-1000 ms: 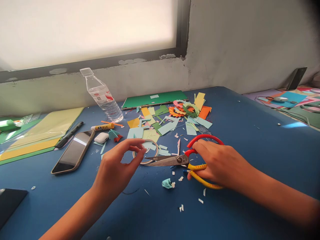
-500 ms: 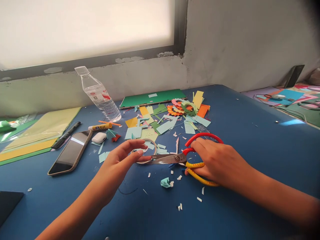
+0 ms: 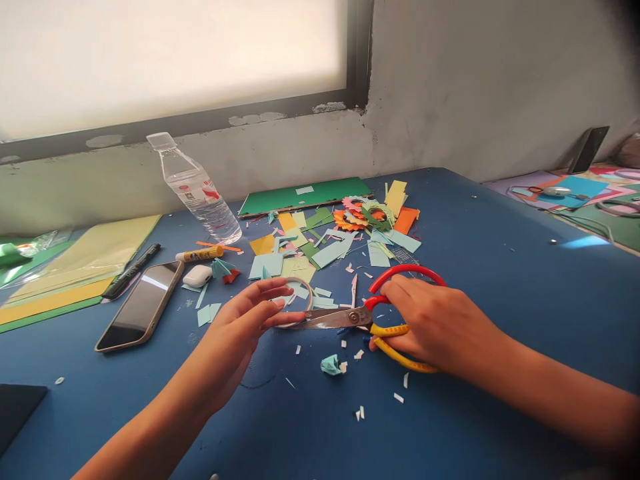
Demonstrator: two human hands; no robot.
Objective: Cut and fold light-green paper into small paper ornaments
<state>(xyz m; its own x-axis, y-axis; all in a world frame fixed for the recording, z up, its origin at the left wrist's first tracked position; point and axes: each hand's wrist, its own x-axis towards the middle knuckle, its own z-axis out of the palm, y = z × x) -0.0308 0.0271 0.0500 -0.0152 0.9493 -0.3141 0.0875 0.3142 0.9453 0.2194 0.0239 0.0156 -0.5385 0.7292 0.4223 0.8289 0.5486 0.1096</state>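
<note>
My right hand [image 3: 437, 323] is closed round the handles of a pair of scissors [image 3: 337, 318], one loop red and the other yellow. The metal blades point left and lie nearly together. At their tips is my left hand [image 3: 245, 320], fingers stretched out and apart; one fingertip meets or overlaps the blade ends, and I cannot tell if it presses on them. A pale ring [image 3: 306, 288], like a roll of tape, lies behind that hand, partly hidden by it. Below the blades rests a crumpled light-blue paper piece [image 3: 331, 365] among small white scraps.
Paper offcuts [image 3: 335, 252] and orange, pink and green paper rings [image 3: 350, 219] are heaped behind the hands. To the left are a phone [image 3: 143, 307], a white earphone case [image 3: 198, 275], a glue stick [image 3: 200, 254], a black marker [image 3: 133, 270], a water bottle [image 3: 200, 197] and stacked paper sheets [image 3: 95, 247].
My left hand has shifted very slightly, its fingers a little more stretched along the blade tips. My right hand and the scissors look the same.
</note>
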